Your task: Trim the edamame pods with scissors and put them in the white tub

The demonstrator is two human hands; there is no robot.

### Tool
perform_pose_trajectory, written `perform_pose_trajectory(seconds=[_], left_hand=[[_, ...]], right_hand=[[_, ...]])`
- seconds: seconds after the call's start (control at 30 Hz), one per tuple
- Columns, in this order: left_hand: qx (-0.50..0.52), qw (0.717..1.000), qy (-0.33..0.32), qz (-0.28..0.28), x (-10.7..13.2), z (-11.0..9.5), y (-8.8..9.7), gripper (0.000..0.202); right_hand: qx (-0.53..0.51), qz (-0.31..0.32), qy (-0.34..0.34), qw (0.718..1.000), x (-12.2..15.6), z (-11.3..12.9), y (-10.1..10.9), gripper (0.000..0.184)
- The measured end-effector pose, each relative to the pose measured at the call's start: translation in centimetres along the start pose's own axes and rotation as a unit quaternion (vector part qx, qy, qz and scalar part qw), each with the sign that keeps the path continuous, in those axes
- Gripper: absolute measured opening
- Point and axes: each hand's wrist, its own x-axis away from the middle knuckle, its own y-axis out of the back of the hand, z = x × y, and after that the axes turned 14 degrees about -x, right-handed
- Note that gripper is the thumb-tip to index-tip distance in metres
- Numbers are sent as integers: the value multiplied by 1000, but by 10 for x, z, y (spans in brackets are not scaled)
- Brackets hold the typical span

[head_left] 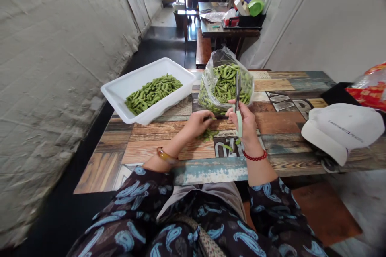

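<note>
My left hand (198, 123) is closed in a pinch low over the table, with a bit of green at its fingertips that looks like an edamame pod. Beneath it lies a small heap of edamame pods (208, 134). In my right hand (247, 122) is a pair of scissors (238, 118) with pale green handles, its blades pointing away from me. Just beyond both hands stands a clear plastic bag (211, 74), open at the top and full of edamame pods (226, 82). To the left, a white plastic tub (116, 90) holds more pods (153, 94).
The patchwork wood table (169, 144) carries a white cap (343, 128) at the right, with a red package (369, 88) behind it. Farther back are another table (208, 28) with a green bowl (255, 7) and a wooden bench (204, 48). A person sits at the far end.
</note>
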Motion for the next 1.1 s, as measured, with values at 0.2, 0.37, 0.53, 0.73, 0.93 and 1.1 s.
perform_pose_trajectory(seconds=[0.2, 0.37, 0.53, 0.73, 0.93, 1.1], left_hand=[[434, 884, 171, -25, 25, 8, 22, 32], [502, 844, 187, -35, 30, 11, 21, 32], [530, 820, 214, -29, 30, 12, 25, 27], [528, 820, 217, -46, 31, 12, 30, 33], [550, 817, 156, -73, 34, 7, 39, 42], [563, 818, 118, -9, 34, 9, 30, 43]], right_hand=[[-7, 50, -36, 998, 5, -9, -4, 42], [23, 68, -60, 996, 6, -12, -6, 43], [35, 74, -69, 994, 8, -11, -9, 40], [45, 74, -72, 994, 9, -11, -12, 38], [42, 71, -79, 993, 10, -14, -16, 40], [19, 36, -89, 995, 11, -20, -25, 45]])
